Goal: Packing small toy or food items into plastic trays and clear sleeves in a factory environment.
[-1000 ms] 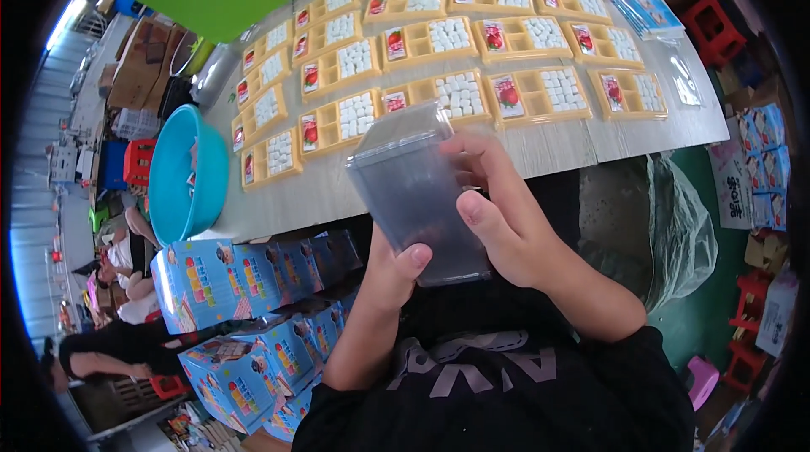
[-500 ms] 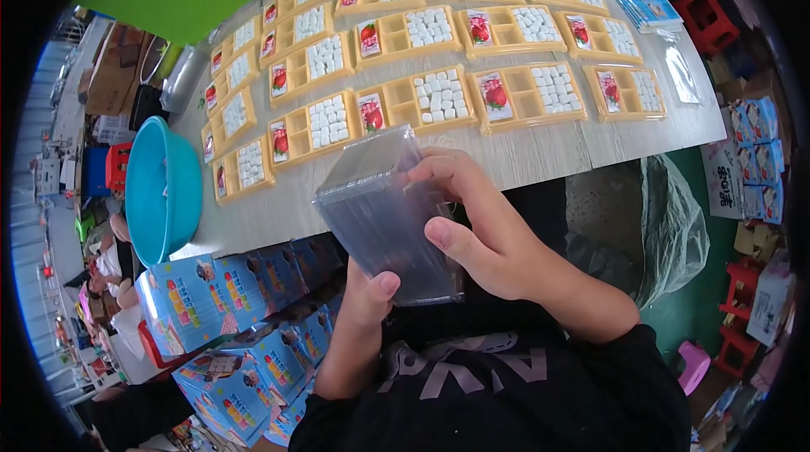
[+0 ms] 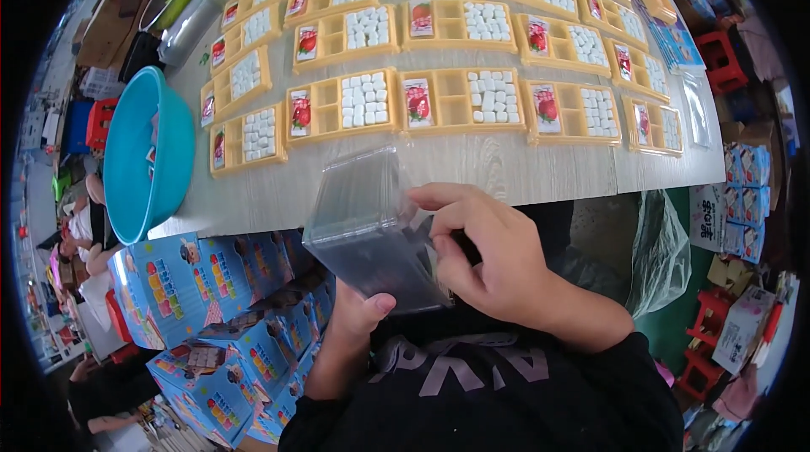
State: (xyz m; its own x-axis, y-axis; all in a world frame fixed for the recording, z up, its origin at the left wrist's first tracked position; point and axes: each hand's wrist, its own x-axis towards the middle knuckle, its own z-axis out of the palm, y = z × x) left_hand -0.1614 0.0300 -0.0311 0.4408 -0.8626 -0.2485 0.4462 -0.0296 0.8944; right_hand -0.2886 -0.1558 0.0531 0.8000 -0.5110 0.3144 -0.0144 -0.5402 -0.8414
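A thick stack of clear plastic lids is tilted in front of my body, just off the table's near edge. My left hand grips it from below, its thumb on the lower near side. At the stack's right edge, my right hand is closed, with bent fingers and thumb pinching at the lids' edges. How many lids it has between the fingertips is hidden. Beyond lie rows of cream trays, each with a red-printed sachet at one end and small white marshmallow-like pieces at the other.
The trays stand on a pale wood-grain table. A teal basin sits at its left edge, above stacked blue printed boxes. A clear plastic bag hangs at the right, with red stools farther out.
The stack has moved slightly left and down. My right thumb has slid off its face and curled toward the index finger at the right edge. The whole view has shifted over the table.
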